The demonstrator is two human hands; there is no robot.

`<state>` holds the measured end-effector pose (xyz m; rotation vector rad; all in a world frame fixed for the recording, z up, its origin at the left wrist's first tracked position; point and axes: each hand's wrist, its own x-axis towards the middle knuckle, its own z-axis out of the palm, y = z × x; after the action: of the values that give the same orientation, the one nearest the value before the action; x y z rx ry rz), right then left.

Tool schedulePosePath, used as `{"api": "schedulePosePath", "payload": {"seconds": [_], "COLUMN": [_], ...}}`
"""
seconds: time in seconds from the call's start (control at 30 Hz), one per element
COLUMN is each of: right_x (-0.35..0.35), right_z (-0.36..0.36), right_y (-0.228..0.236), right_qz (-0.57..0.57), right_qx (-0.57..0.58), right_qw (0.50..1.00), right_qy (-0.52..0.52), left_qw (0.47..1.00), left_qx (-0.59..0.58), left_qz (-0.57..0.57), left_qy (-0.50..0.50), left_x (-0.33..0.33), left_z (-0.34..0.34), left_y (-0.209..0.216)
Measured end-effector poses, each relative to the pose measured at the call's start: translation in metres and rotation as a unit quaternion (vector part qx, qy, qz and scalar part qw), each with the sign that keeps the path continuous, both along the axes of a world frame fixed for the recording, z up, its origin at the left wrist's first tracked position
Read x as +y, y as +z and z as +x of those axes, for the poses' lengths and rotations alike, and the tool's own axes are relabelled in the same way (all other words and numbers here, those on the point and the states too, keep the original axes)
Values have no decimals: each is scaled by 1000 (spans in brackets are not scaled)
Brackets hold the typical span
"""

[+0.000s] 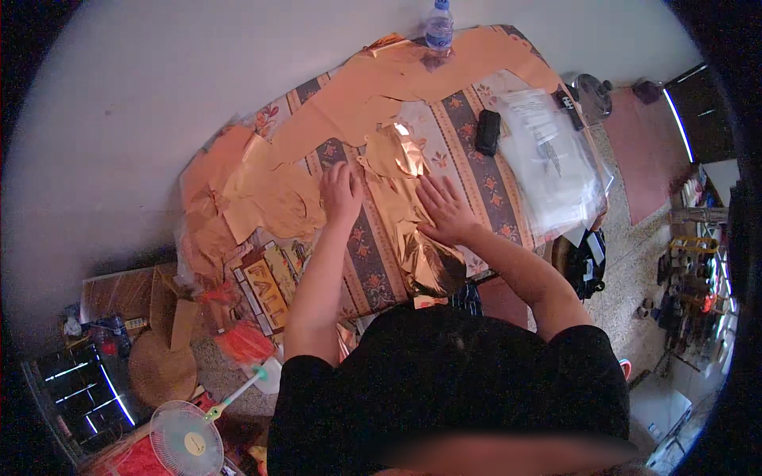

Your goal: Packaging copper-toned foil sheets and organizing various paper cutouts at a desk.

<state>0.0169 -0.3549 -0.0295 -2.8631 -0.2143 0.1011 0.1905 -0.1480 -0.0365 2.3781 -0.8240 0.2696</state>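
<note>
A shiny copper-coloured foil piece (397, 208) lies crinkled down the middle of the table, its near end hanging toward my body. My right hand (448, 213) rests on the right side of this foil, fingers stretched and spread. To the left of the foil, my left hand (341, 190) lies palm down with fingers extended, over the patterned tablecloth (369, 270); it holds nothing that I can see. Just beyond its outer side is a larger, creased copper foil sheet (274, 190). A long ragged foil sheet (333, 107) stretches along the far side against the wall.
A water bottle (439, 30) stands at the far edge. On the right are a black case (488, 132) and clear plastic packets (548, 174). Cut-out lettered pieces (266, 289) lie near left. A fan (186, 439) stands on the lower left, by cardboard (163, 369).
</note>
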Motion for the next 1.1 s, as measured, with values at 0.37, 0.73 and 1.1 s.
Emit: {"api": "schedulePosePath", "payload": {"seconds": [0.37, 0.73, 1.1], "right_x": [2, -1, 0], "right_z": [-1, -2, -1], "right_y": [4, -6, 0], "right_qz": [-2, -17, 0], "right_qx": [-17, -45, -31], "right_qw": [1000, 999, 1000], "right_qy": [-1, 5, 1], "left_qw": [983, 974, 993], "left_qx": [-3, -9, 60], "left_qz": [119, 151, 56], "left_qy": [-142, -168, -79], "left_x": [16, 6, 25], "left_z": [-57, -45, -17], "left_y": [3, 15, -5]}}
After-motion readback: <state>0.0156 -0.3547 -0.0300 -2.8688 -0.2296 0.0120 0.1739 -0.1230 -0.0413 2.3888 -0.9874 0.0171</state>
